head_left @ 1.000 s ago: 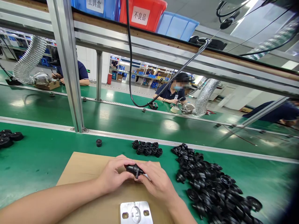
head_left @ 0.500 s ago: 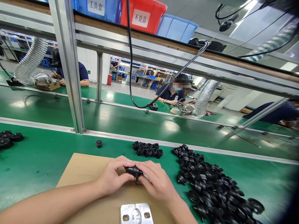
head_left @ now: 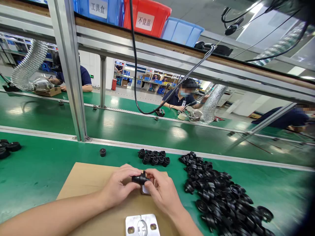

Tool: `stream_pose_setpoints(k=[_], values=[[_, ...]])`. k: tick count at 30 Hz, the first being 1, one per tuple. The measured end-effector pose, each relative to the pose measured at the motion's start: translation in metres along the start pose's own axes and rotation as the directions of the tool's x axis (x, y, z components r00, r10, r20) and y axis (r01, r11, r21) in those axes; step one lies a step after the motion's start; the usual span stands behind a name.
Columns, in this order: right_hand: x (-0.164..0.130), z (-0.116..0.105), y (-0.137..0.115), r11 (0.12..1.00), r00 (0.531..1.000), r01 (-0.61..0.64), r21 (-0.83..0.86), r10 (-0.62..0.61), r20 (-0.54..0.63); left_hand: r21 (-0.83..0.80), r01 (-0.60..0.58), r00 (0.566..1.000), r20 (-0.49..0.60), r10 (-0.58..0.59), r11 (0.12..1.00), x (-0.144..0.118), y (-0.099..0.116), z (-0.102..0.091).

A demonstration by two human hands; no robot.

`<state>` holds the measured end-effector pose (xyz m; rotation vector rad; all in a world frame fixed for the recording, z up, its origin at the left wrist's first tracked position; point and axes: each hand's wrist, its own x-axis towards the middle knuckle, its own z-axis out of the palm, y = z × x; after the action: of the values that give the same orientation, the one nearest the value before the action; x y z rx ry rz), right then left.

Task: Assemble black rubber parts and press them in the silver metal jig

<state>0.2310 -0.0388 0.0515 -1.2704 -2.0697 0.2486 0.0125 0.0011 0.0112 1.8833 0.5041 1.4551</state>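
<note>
Both hands, left hand and right hand, pinch the small black plastic part over the brown cardboard sheet; best keep fingertips squeezing evenly, black parts pile at 3 o'clock.

This is a factory assembly line. A long green conveyor belt is the landmark: labelled plastic bins sit on the aluminium-framed shelf above it, flexible exhaust ducts hang beyond it, uniformed workers sit along its far side, and a heap of identical black parts lies on its near side.
</note>
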Motion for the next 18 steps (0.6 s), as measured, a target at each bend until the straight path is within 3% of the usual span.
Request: stream_pose_setpoints(k=[5, 9, 14, 18], values=[[-0.001, -0.009, -0.003, 0.986, 0.987, 0.163, -0.039, -0.162, 0.022, -0.046, 0.105, 0.994, 0.015, -0.105, 0.993, -0.001, 0.002, -0.002], [0.001, -0.002, -0.006, 0.984, 0.989, 0.147, -0.096, -0.148, -0.006, -0.079, 0.16, 0.985, 0.079, -0.153, 0.984, -0.002, 0.003, -0.001], [0.0, -0.012, -0.003, 0.996, 0.997, 0.083, 0.013, -0.083, -0.001, -0.197, 0.424, 0.905, 0.086, -0.416, 0.884, -0.004, -0.001, 0.003], [0.0, -0.021, -0.003, 0.976, 0.975, 0.217, 0.01, -0.217, 0.039, -0.253, 0.5, 0.864, 0.075, -0.498, 0.829, -0.003, -0.002, 0.002]])
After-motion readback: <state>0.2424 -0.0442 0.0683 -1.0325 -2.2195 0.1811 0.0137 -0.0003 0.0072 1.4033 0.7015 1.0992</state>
